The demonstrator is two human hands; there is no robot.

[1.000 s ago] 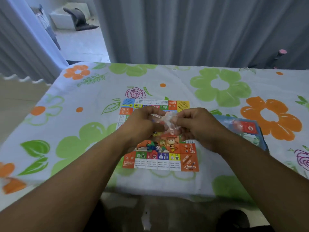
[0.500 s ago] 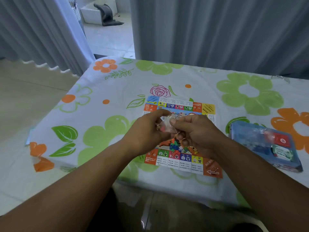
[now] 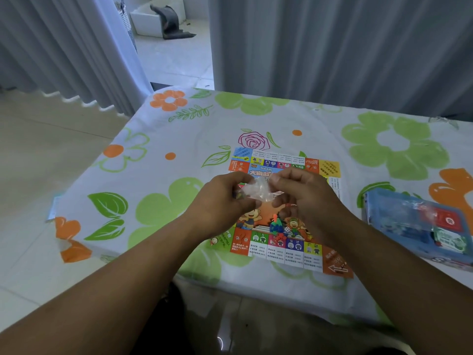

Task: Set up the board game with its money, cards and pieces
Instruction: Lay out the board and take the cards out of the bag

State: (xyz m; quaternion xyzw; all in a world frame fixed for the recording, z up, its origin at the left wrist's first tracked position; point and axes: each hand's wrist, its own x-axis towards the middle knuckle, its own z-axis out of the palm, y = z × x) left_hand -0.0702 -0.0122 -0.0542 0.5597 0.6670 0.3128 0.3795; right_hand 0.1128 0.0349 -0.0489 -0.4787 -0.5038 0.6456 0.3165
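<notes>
The colourful paper game board (image 3: 284,249) lies flat on the flowered tablecloth (image 3: 158,175). Above its middle, my left hand (image 3: 225,201) and my right hand (image 3: 307,196) each pinch one side of a small crumpled clear plastic bag (image 3: 257,190). Under my hands, a little heap of coloured plastic pieces (image 3: 277,228) and a white die (image 3: 287,229) sit on the board. What the bag contains cannot be made out.
The blue game box (image 3: 419,226), with cards and wrapping in it, lies to the right of the board. The table's near edge (image 3: 268,285) runs just below the board. Grey curtains (image 3: 332,47) hang behind the table, with open floor to the left.
The view has swung left and down, so the board and box sit further right in frame. Both hands keep working the small plastic bag above the board.
</notes>
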